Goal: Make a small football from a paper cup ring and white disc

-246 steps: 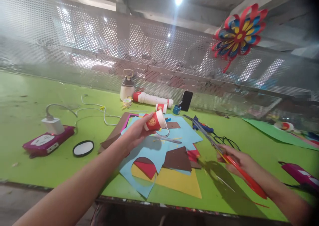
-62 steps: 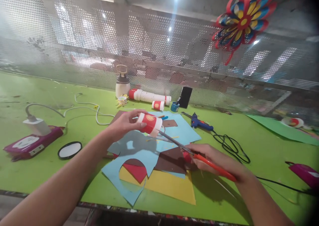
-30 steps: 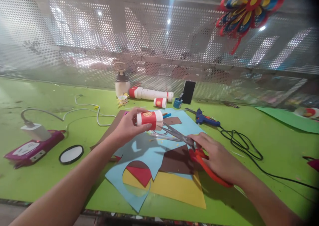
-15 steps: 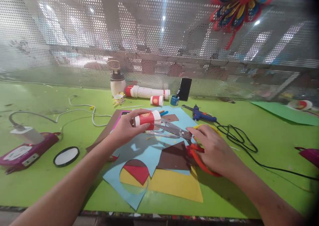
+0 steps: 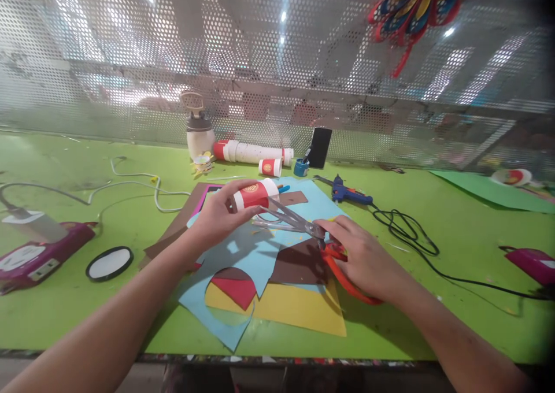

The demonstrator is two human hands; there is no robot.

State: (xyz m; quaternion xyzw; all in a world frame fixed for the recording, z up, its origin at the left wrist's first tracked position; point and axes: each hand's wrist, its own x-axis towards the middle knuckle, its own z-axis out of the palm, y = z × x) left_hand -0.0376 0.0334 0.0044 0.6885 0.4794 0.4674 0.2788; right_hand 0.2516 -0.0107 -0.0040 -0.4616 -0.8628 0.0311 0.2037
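Note:
A red and white paper cup (image 5: 255,195) lies sideways in my left hand (image 5: 221,214), the thumb beneath it and the fingers over the top. My right hand (image 5: 358,254) grips the orange-red handles of a pair of scissors (image 5: 299,222). The blades are spread apart and their tips reach the cup's right end; whether the paper is between them I cannot tell. Under both hands lie a light blue sheet (image 5: 255,254) with a round hole cut in it, a brown piece (image 5: 299,264) and a yellow sheet (image 5: 299,309).
Farther back are another paper cup (image 5: 269,167), a white tube with red ends (image 5: 254,152), a bottle (image 5: 199,138) and a blue pot (image 5: 301,167). A blue glue gun (image 5: 349,195) with a black cable lies right. Left are a purple power strip (image 5: 65,245) and a black-rimmed disc (image 5: 110,264).
The view has tilted and shifted slightly, so everything sits a little higher and further left. The scissor blades look spread wider at the cup. Both hands keep their holds.

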